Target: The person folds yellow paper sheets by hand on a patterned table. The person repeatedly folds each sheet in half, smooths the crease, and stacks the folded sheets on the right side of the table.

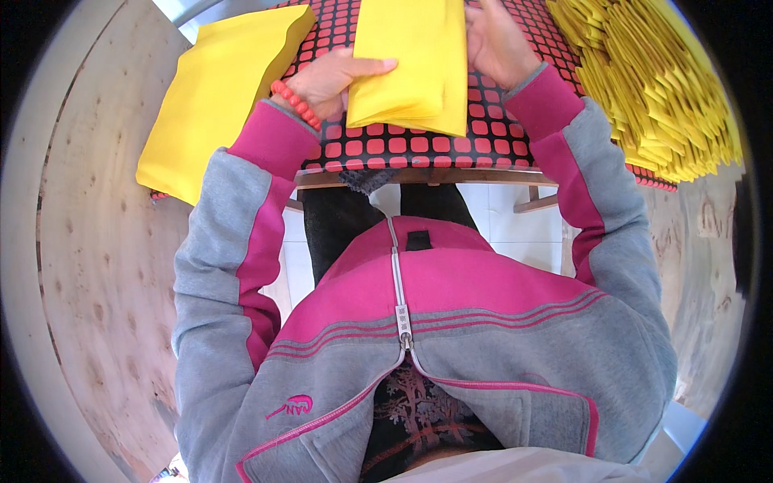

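Note:
A folded yellow cloth-like sheet (407,72) lies in front of me, its layers showing at the lower edge. My left hand (338,76), with a red bead bracelet (296,105) at the wrist, grips its left side; the thumb lies flat on top and the other fingers are hidden underneath. At the sheet's right edge, my right hand (501,44) has its fingers curled against the upper part. The frame's top cuts off some of those fingertips. Left of my left hand is a thick stack of flat yellow sheets (217,88).
A large pile of folded yellow pieces (656,88) stands at the right. Everything rests on a table with a red and black checked cover (403,151). Wooden boards (105,201) rise at the left, and a wooden table bar (435,177) runs below the near edge.

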Demonstrator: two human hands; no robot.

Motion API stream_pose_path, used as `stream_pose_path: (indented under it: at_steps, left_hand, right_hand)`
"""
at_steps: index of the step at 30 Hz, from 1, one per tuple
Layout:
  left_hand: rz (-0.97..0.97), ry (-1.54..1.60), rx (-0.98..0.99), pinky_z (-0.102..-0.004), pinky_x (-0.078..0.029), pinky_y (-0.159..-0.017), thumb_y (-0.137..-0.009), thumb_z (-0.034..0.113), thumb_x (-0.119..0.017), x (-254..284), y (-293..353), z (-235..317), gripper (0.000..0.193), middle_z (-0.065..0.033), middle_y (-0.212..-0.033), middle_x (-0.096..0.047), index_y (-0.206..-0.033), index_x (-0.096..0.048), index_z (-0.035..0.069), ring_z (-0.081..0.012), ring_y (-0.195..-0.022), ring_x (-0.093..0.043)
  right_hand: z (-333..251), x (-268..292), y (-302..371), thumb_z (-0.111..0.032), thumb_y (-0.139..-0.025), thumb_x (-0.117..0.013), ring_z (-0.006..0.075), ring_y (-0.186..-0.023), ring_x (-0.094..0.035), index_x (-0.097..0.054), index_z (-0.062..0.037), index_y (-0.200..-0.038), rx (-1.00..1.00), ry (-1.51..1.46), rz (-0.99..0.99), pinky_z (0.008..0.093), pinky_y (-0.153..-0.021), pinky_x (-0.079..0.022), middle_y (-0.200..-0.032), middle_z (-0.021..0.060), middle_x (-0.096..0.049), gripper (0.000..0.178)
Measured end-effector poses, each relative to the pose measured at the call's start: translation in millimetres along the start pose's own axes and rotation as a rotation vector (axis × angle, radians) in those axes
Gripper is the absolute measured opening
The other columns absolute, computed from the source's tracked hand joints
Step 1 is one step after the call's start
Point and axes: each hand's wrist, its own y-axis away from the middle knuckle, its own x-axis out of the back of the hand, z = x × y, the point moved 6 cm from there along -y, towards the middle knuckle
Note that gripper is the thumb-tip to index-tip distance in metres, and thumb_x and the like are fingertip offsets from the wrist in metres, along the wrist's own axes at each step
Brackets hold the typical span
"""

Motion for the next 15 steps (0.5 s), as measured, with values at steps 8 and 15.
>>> stream_pose_path:
  at_steps: [8,15]
  left_hand:
    - [0.167,-0.210,0.123,-0.0341,-0.053,-0.103,-0.098,0.013,-0.067,28.6,17.4,-32.2,0.047,-0.0148,-0.131,-0.067,-0.138,-0.054,-0.007,-0.0205,-0.117,-0.067]
    - [0.470,-1.099,-0.018,-0.0336,-0.056,-0.068,-0.080,0.038,-0.086,21.6,70.6,-3.9,0.058,-0.0104,-0.082,-0.071,-0.113,-0.067,-0.005,-0.0204,-0.074,-0.071]
  right_hand:
    - [42.6,36.0,29.4,-0.051,-0.108,-0.044,0.0200,-0.117,-0.067,-0.055,0.0006,-0.140,-0.377,0.050,0.189,0.0358,-0.099,-0.056,-0.128,0.0124,-0.069,0.062]
    - [11.1,37.0,65.8,-0.057,-0.106,-0.045,0.0133,-0.104,-0.069,-0.059,-0.0025,-0.132,-0.425,0.665,0.170,0.0263,-0.089,-0.056,-0.114,0.0074,-0.071,0.062]
